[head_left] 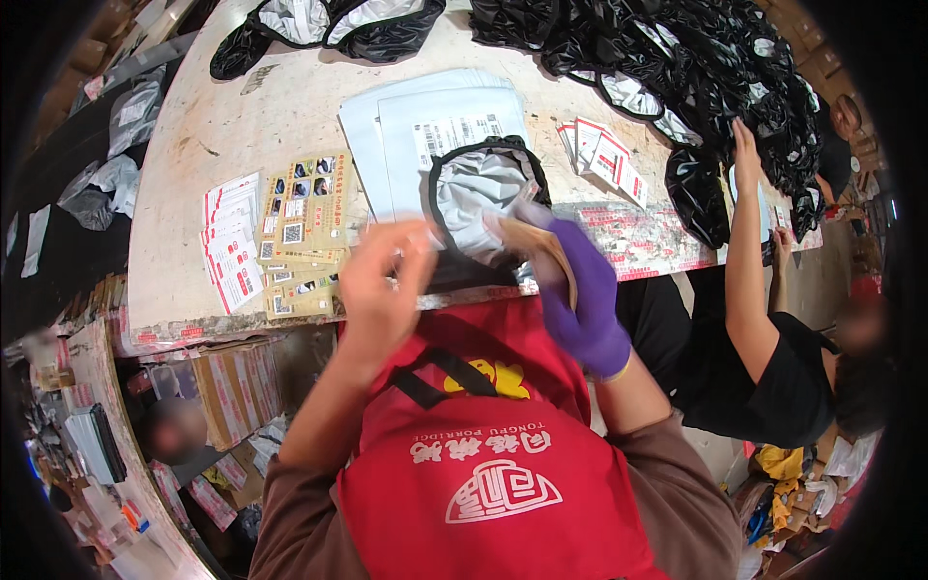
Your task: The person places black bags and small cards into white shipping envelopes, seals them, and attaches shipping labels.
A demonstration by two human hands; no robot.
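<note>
In front of me a black elastic-rimmed cover [478, 181] with a silver lining lies with its mouth open. It overlaps a stack of pale mailing bags [449, 109], the top one bearing a printed label. My left hand [384, 275], bare and blurred, hovers left of the cover with its fingers bent together; whether anything small is between the fingertips is unclear. In a purple glove, my right hand [587, 297] holds a bent tan card [554, 261] over the cover's right side. Tan printed cards [308, 210] and white-and-red cards [232, 246] lie fanned out to the left.
A heap of black silver-lined covers [696, 72] fills the far right of the table [181, 145]. More covers [348, 29] lie at the far edge. White-and-red cards [605, 156] sit right of the bags. A co-worker's arm [747, 254] reaches into the heap.
</note>
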